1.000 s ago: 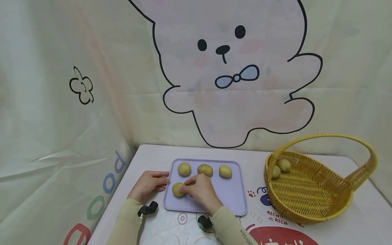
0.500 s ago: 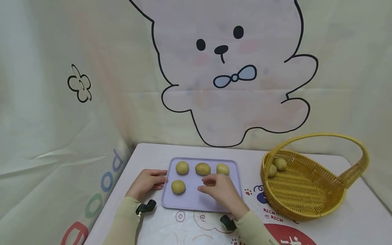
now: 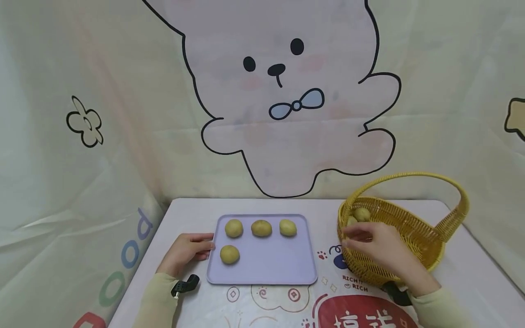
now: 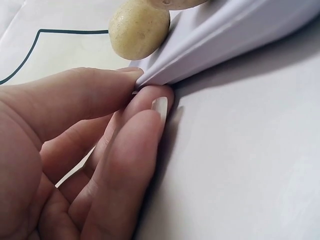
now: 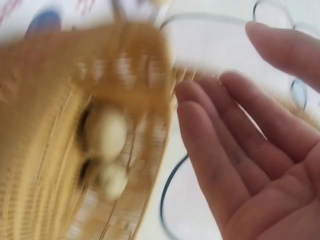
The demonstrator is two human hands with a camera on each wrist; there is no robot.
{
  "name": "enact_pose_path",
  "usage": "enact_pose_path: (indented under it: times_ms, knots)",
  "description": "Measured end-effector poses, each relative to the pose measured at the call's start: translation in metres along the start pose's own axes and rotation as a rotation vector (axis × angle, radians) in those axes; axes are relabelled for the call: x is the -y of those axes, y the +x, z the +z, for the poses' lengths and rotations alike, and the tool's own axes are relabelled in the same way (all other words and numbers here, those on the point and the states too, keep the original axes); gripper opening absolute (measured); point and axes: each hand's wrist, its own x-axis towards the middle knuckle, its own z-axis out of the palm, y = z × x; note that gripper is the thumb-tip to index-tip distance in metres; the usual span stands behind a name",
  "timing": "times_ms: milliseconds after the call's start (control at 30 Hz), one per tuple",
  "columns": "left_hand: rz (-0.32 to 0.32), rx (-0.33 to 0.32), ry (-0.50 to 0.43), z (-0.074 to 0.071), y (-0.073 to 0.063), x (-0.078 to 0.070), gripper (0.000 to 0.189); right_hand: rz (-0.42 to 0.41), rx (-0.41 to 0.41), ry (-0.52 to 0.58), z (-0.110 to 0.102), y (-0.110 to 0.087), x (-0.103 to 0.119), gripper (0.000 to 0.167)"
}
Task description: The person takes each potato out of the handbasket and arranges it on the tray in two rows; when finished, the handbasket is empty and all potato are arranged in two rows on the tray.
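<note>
Four would be too exact to count, so several potatoes (image 3: pixel 261 228) lie apart on the lavender tray (image 3: pixel 270 266), in a back row with one potato (image 3: pixel 229 254) at front left. My left hand (image 3: pixel 182 253) pinches the tray's left edge; the left wrist view shows the thumb (image 4: pixel 85 97) above the rim and a finger under it. My right hand (image 3: pixel 381 246) hovers over the near left side of the yellow wicker basket (image 3: pixel 367 272), fingers spread and holding nothing. Inside the basket, two potatoes (image 5: pixel 106 132) sit together at its left end, blurred in the right wrist view.
The basket's tall arched handle (image 3: pixel 422 174) rises above the right hand. A printed white cloth (image 3: pixel 254 307) covers the table. Behind it hangs a backdrop (image 3: pixel 287 150) with a cartoon bear.
My right hand has let go of the front left potato, leaving it on the tray, and has moved right to the basket. My left hand stays at the tray's edge. The head view has shifted.
</note>
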Motion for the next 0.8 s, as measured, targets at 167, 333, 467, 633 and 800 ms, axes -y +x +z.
enact_pose_path:
  times_ms: [167,333,467,633,800]
  knots:
    - [0.002,0.010,0.003,0.000,0.001,0.000,0.049,0.024,0.015,-0.069,-0.028,0.010,-0.040,0.028]
    - [-0.001,-0.003,0.001,-0.001,-0.001,0.001,0.050,0.061,0.024,-0.073,-0.039,0.033,-0.068,0.039]
    - [-0.007,-0.009,0.003,-0.002,-0.003,0.002,0.050,0.050,0.015,-0.097,-0.040,0.054,-0.083,0.044]
    - [-0.003,-0.006,0.003,-0.002,-0.003,0.001,0.050,0.064,0.015,-0.115,-0.037,0.074,-0.100,0.050]
    - [0.001,0.012,-0.007,0.000,-0.001,0.000,0.052,0.090,0.031,-0.099,-0.034,0.084,-0.110,0.056]
